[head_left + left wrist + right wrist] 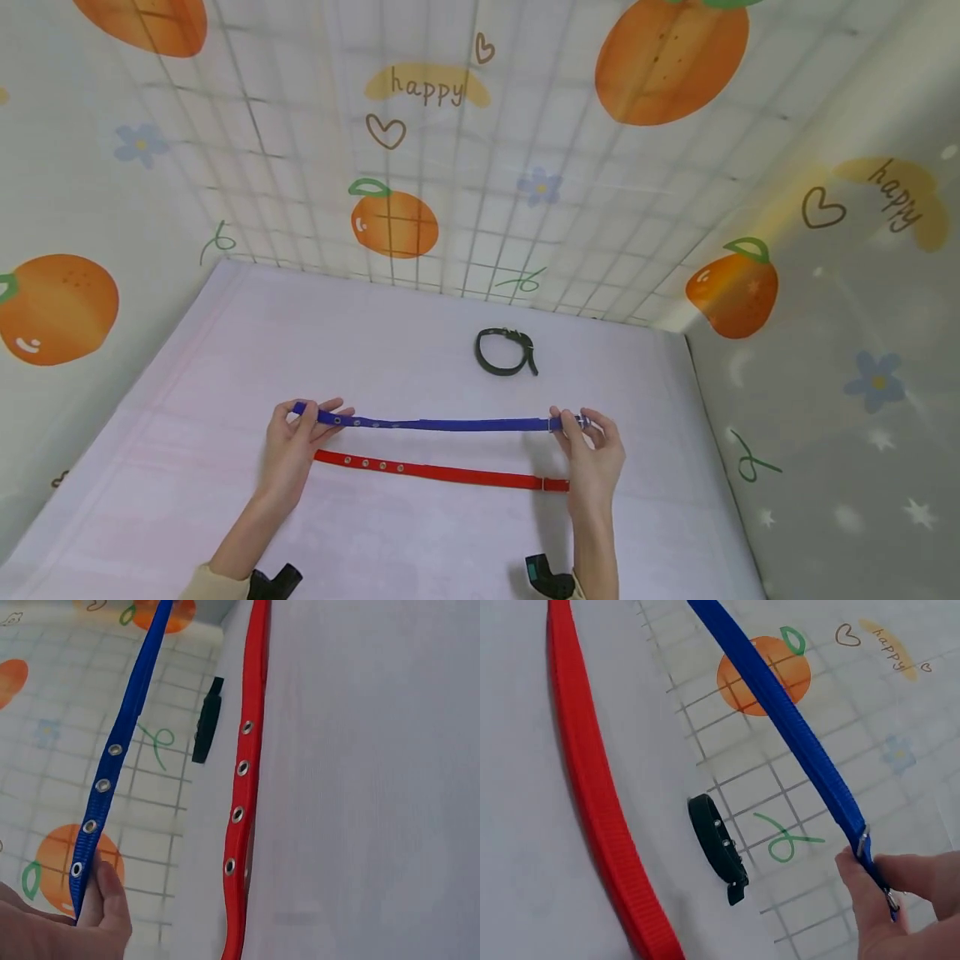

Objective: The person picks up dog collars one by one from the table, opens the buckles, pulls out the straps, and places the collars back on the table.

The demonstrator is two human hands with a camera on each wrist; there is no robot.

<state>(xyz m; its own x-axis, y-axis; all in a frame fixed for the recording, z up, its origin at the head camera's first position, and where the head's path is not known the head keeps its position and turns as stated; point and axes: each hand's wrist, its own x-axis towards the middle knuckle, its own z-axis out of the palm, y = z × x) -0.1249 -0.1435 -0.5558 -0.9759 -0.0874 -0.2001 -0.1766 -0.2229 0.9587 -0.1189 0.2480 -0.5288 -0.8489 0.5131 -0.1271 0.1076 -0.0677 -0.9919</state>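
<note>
Between my two hands a blue collar (450,425) with metal eyelets is stretched out straight, raised over the table. My left hand (292,450) pinches its eyelet end between thumb and fingers. The buckle end, with its metal loop and buckle, is pinched by my right hand (594,458). Nearer to me, a red collar (450,474) lies flat and roughly parallel to the blue one, its eyelets toward the left. Its right end is partly hidden behind my right hand. Farther back, a dark green collar (501,372) is buckled into a loop.
The white table (360,350) ends at a sheet printed with oranges (394,223) and grid lines at the back. Similar printed sheets stand at the left and right sides. A black wrist device (551,577) sits on my right wrist, another (276,582) on my left.
</note>
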